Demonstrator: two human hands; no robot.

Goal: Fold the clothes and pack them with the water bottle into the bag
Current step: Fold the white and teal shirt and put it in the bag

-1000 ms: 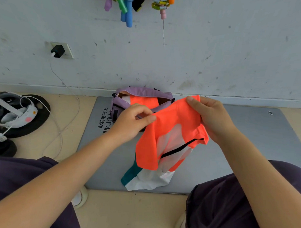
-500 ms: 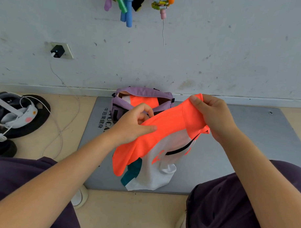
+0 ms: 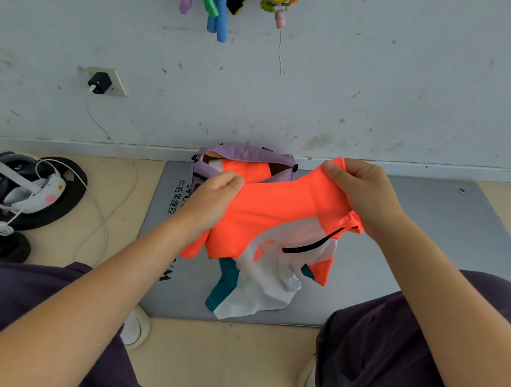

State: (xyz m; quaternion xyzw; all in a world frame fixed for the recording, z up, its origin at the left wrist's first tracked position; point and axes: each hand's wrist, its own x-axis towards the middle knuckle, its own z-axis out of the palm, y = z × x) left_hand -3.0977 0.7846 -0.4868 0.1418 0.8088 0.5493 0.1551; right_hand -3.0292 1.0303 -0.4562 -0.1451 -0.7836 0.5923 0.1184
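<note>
- Garment [image 3: 265, 214], orange, white and teal: stretched in the air over the grey mat [image 3: 438, 243], lower part drooping onto it. Judged light, soft and floppy; best taken at edges or corners.
- Bag [image 3: 244, 154], purple: open at the mat's far edge, orange cloth already inside.
- Left hand [image 3: 210, 203]: grip clenched on the garment's left edge.
- Right hand [image 3: 361, 194]: grip pinching its right end.
- Water bottle: not visible.
</note>
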